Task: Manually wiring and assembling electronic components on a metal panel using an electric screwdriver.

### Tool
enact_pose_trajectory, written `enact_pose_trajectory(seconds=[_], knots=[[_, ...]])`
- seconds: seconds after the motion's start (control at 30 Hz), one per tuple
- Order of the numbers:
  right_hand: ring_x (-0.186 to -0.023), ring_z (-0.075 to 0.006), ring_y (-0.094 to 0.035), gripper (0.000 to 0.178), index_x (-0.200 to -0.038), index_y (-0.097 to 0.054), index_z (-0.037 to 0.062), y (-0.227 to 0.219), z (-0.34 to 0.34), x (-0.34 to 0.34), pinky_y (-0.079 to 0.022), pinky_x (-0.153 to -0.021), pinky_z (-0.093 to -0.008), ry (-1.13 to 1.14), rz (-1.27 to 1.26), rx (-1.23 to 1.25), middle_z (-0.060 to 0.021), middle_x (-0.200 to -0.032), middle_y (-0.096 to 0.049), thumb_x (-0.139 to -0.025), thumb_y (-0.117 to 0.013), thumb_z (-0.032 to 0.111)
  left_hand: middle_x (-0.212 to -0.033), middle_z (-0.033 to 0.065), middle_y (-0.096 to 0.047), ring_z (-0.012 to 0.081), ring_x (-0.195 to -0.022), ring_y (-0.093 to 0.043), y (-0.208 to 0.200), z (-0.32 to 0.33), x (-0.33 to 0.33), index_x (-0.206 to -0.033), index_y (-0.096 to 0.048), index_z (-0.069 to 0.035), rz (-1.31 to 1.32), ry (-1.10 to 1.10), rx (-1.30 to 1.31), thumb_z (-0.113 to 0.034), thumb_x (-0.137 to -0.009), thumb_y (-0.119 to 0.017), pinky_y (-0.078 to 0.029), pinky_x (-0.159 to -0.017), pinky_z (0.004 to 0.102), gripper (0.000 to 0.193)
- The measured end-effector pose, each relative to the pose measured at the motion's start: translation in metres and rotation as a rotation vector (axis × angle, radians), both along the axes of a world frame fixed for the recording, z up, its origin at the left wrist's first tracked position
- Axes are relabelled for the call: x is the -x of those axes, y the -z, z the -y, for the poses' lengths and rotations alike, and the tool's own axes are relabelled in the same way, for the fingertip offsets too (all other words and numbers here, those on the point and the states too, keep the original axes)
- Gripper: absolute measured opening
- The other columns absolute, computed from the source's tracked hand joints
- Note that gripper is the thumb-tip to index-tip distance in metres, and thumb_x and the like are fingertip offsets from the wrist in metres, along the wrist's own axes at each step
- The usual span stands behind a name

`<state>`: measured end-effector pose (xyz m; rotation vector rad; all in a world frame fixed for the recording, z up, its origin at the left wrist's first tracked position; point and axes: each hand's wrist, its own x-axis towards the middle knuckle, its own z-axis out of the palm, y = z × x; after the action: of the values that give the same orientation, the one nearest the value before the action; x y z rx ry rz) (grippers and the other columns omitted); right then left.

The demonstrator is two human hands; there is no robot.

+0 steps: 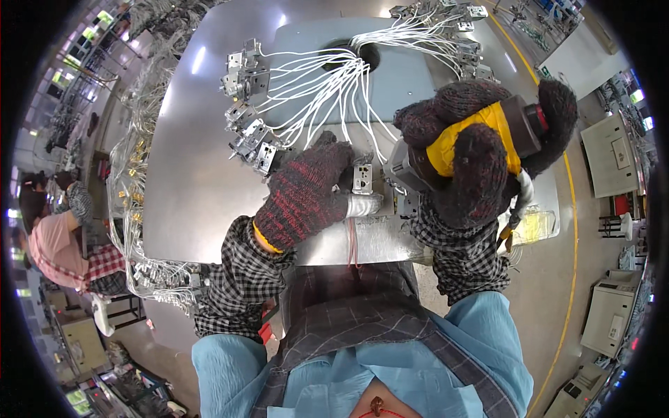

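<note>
My left hand [303, 188], in a dark red-and-black knit glove, is closed at the side of a small silver metal housing [362, 179] near the table's front edge. Its white-wrapped thumb lies just below that housing; the grip is partly hidden. A yellow-and-black power tool [481, 136] is in my right hand [481, 177], the gloved fingers wrapped round its body. The tool's grey front end points left toward another metal housing [408, 204]. White wires [334, 90] fan out from a dark round hole [368, 57] to several metal housings [247, 76] on both sides.
Under the wires lies a grey-blue panel [306, 38] on the shiny metal table [188, 174]. Bundled white wires [132, 188] hang along the left side. A clear tray with something yellow [536, 226] sits at right. Another person [63, 244] sits at far left.
</note>
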<state>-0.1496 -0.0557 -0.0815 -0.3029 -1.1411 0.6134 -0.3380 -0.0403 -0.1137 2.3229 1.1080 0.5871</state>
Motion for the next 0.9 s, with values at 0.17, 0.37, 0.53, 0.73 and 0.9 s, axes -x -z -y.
enact_pose_trajectory(seconds=[0.17,0.37,0.53,0.73,0.9], knots=[[-0.084,-0.0255,-0.066,0.072,-0.144,-0.028,0.0225,0.002,0.005,0.012,-0.059,-0.067,-0.0457,0.009,-0.004,-0.004,-0.0137,-0.104,-0.063,-0.087,-0.069,0.009,-0.094,0.0177,-0.06,0.0341,-0.086,-0.063,0.001,0.002,0.001,-0.107,-0.061,0.0,-0.017,-0.016,0.005,-0.054,-0.069,-0.077,-0.05,-0.072,0.0428,0.068],[-0.085,-0.0258,-0.067,0.07,-0.143,-0.029,0.0202,0.002,-0.002,0.017,-0.06,-0.067,-0.044,0.033,-0.01,-0.025,-0.014,-0.106,-0.063,-0.087,-0.07,0.011,-0.119,0.0166,-0.061,0.0349,-0.103,-0.061,-0.02,0.021,0.004,-0.119,-0.057,-0.003,-0.132,-0.011,-0.316,-0.047,-0.074,-0.076,-0.048,-0.088,0.0445,0.066],[-0.086,-0.026,-0.067,0.069,-0.142,-0.03,0.0184,0.003,-0.005,0.022,-0.06,-0.066,-0.0427,0.048,-0.023,-0.037,-0.0142,-0.108,-0.062,-0.087,-0.07,0.012,-0.122,0.014,-0.059,0.034,-0.113,-0.055,-0.002,0.01,0.035,-0.13,-0.054,-0.011,-0.545,0.203,-0.434,-0.035,-0.079,-0.07,-0.046,-0.093,0.0461,0.058],[-0.087,-0.0263,-0.067,0.068,-0.141,-0.031,0.0162,0.004,-0.001,0.025,-0.061,-0.066,-0.041,0.067,-0.042,-0.061,-0.0145,-0.11,-0.061,-0.086,-0.07,0.013,-0.114,0.0117,-0.063,0.0325,-0.108,-0.058,-0.014,-0.004,0.034,-0.122,-0.06,-0.012,-0.425,0.298,-0.204,-0.031,-0.074,-0.076,-0.047,-0.092,0.0439,0.054],[-0.078,-0.0229,-0.067,0.056,-0.141,-0.033,0.0203,-0.004,-0.016,-0.009,-0.057,-0.059,-0.038,-0.055,-0.069,-0.097,-0.0149,-0.104,-0.064,-0.092,-0.059,0.013,-0.097,0.013,-0.064,0.0302,-0.088,-0.065,-0.008,0.006,0.031,-0.117,-0.062,-0.009,0.205,0.134,-0.018,-0.04,-0.061,-0.086,-0.053,-0.076,0.0386,0.069]])
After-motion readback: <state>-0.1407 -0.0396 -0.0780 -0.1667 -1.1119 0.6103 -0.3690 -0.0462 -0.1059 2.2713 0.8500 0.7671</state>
